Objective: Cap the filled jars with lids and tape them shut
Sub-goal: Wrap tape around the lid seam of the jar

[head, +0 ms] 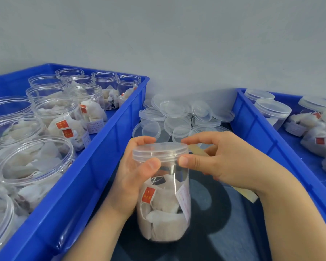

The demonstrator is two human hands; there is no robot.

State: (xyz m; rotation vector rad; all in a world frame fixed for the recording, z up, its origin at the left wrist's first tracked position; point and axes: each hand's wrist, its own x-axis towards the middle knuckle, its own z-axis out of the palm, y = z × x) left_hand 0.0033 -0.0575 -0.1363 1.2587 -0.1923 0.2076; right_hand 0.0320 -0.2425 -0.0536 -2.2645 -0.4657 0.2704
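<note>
- While the left hand [134, 178] curls round the upper wall of the jar [164, 204], thumb in front just under the rim, the jar stands upright in the gap between two blue bins, over a dark surface [233, 232]
- Right hand [220, 162] pinches the lid [160, 150], thumb on the near edge and fingertips over the far edge
- Lid sits level on the jar's mouth; whether it is screwed fully down I cannot tell
- Jar is filled with white bags [164, 219], one with a red tag facing the camera
- Loose lids [179, 117] lie heaped just behind the jar, between the bins
- Left bin [94, 166] holds open jars [58, 117], filled with the same bags and uncapped
- Right bin [252, 125] holds capped jars [271, 110], with loose bags beside them
- Pale yellowish strip [245, 193] runs under the right hand and wrist, possibly tape, too hidden to be sure
</note>
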